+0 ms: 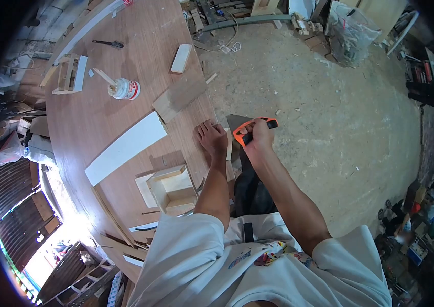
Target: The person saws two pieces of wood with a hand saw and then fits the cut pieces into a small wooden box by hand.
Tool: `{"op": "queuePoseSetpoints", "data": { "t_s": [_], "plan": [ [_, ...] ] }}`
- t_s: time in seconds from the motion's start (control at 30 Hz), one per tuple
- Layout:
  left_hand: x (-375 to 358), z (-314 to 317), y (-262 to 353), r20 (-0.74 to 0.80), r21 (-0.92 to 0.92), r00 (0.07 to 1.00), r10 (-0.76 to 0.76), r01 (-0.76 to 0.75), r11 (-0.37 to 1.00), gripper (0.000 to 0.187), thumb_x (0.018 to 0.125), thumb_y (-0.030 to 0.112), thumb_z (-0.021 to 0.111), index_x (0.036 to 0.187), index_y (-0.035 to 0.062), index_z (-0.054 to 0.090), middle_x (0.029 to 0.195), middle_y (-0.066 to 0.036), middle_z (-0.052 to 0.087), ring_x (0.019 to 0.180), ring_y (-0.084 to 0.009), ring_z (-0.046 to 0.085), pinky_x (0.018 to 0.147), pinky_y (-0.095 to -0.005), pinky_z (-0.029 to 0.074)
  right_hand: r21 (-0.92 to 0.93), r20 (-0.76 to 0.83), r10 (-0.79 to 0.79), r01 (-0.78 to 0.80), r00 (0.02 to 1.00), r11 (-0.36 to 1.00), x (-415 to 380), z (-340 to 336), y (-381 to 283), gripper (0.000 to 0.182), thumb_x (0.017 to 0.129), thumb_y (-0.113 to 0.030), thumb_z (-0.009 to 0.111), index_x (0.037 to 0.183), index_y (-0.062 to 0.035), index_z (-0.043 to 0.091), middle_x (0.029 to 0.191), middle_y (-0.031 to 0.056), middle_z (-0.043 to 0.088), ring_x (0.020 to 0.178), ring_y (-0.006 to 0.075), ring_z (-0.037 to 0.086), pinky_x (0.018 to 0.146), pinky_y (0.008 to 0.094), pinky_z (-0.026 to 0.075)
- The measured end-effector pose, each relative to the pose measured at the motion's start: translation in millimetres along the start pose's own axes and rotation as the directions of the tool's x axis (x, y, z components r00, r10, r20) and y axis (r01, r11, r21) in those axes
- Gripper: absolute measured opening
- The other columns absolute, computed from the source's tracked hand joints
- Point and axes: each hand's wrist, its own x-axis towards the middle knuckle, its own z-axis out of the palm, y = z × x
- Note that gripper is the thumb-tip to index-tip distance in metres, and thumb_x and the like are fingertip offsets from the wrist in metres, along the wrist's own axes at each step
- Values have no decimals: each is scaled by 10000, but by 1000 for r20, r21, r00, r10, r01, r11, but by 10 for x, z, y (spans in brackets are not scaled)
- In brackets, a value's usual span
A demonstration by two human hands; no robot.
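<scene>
My right hand point(261, 134) is wrapped round the orange and black handle of a hand saw point(240, 134), just off the table's edge. The saw's grey blade points up and left, mostly hidden. My left hand point(212, 137) lies on the wooden table point(125, 23) near that edge, fingers spread a little. A pale piece of wood point(229, 145) shows between my hands, partly hidden by my left wrist. Up and left of my left hand lies a thin brown board point(178, 97), beside a long white curved board point(127, 146).
An open wooden box point(173, 189) sits on the table near my left sleeve. Farther off are a glue tub point(125, 89) with a stick, a small white block point(181, 58), a dark tool point(108, 44) and a wooden frame point(71, 74). A plastic bag point(351, 38) stands on the floor.
</scene>
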Motion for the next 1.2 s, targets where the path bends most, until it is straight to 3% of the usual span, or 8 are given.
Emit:
{"op": "queuePoseSetpoints", "data": {
  "t_s": [0.1, 0.2, 0.33, 0.53, 0.73, 0.9, 1.07, 1.2],
  "plan": [
    [25, 17, 8, -55, 37, 998, 30, -28, 999, 132, 744, 104, 556, 860, 53, 519, 872, -135, 532, 931, -331, 505, 882, -455, 387, -24, -127, -47, 45, 991, 999, 170, 126, 112, 106, 822, 12, 398, 741, -56, 402, 583, 64, 392, 470, 165, 392, 423, 329, 362],
    [10, 40, -28, -31, 57, 999, 21, -19, 998, 132, 748, 106, 548, 867, 54, 520, 870, -130, 533, 924, -325, 511, 862, -443, 391, 8, -45, 7, -6, 999, 1000, 126, 55, 6, 111, 810, 14, 392, 713, -38, 407, 613, 70, 383, 500, 176, 381, 466, 329, 393],
    [-7, -2, 2, -29, 31, 999, 14, -14, 999, 128, 753, 108, 542, 868, 58, 520, 873, -125, 535, 918, -317, 518, 827, -430, 393, -59, -150, -37, 28, 988, 998, 167, 171, 95, 117, 806, 19, 389, 707, -41, 400, 609, 73, 377, 494, 190, 375, 455, 344, 383],
    [-18, -30, 11, -7, 35, 1000, 6, -6, 999, 114, 756, 106, 535, 861, 65, 516, 879, -120, 535, 901, -312, 521, 799, -425, 395, 33, -69, -19, 21, 997, 999, 125, 20, 31, 120, 800, 16, 412, 701, -51, 399, 605, 64, 375, 488, 185, 359, 450, 340, 372],
    [43, 16, -4, -43, 59, 997, 57, -54, 997, 117, 753, 106, 540, 857, 61, 512, 881, -125, 534, 905, -322, 517, 832, -431, 392, -34, -51, 10, -12, 999, 999, -52, 203, -1, 141, 825, 7, 398, 705, -66, 409, 604, 47, 365, 496, 155, 355, 443, 312, 357],
    [11, 0, 25, -13, 2, 1000, -21, 21, 1000, 117, 768, 100, 529, 875, 54, 515, 877, -130, 543, 938, -323, 506, 886, -444, 371, -62, -54, -45, 42, 998, 997, 70, 36, 88, 146, 833, 1, 411, 703, -64, 415, 611, 38, 380, 495, 153, 366, 458, 302, 363],
    [3, 25, 8, -5, 14, 1000, -24, 24, 1000, 113, 768, 93, 533, 874, 57, 516, 875, -129, 541, 927, -327, 506, 880, -442, 376, 17, -27, 31, -31, 999, 999, 72, 2, 37, 125, 813, 11, 419, 707, -56, 428, 622, 56, 411, 509, 163, 398, 465, 300, 371],
    [26, -16, 17, -26, 23, 999, 19, -18, 1000, 136, 747, 95, 538, 875, 50, 524, 864, -132, 534, 910, -322, 512, 850, -436, 391, -55, -40, -40, 38, 998, 998, 79, 66, 88, 125, 792, 23, 413, 700, -60, 396, 616, 57, 387, 503, 164, 381, 467, 302, 382]
  ]
}}
